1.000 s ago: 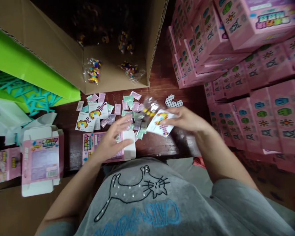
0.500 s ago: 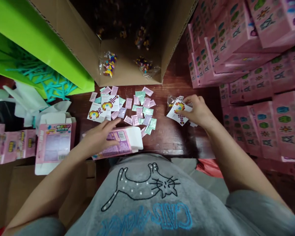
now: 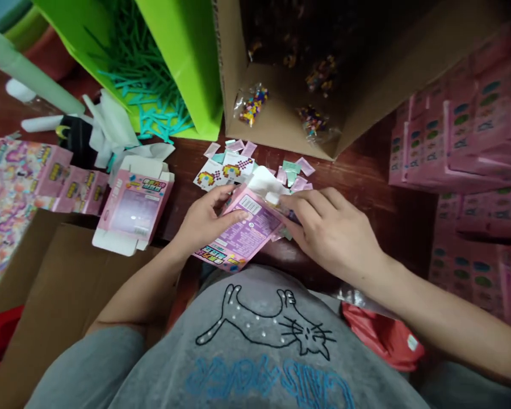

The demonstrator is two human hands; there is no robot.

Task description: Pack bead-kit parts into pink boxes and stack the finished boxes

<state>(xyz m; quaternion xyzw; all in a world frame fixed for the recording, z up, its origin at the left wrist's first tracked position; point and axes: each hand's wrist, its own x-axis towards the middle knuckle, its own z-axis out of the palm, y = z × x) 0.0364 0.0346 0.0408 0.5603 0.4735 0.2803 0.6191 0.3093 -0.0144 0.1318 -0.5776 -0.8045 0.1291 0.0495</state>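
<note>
My left hand [image 3: 210,218] grips a pink and purple cardboard box [image 3: 249,233], tilted with its open, white-flapped end up and to the right. At that opening is my right hand [image 3: 332,227], its fingers closed on a small bag of beads [image 3: 290,214] that is mostly hidden by the fingers and the box. A white piece [image 3: 272,198] shows by the fingertips. Beyond the box lie two printed pattern cards [image 3: 237,166] and several pink and green sachets [image 3: 305,166], partly covered by the box and my right hand.
An open carton [image 3: 276,128] holding bags of beads stands ahead. Left of it is a lime-green box [image 3: 200,113] of teal sticks [image 3: 153,96]. Another pink box [image 3: 136,207] lies at the left. Stacked pink boxes [image 3: 464,142] fill the right side.
My right hand has come left from the pattern card and bag to the box's opening. My left hand has taken hold of the box and tilted it up. The view has shifted left.
</note>
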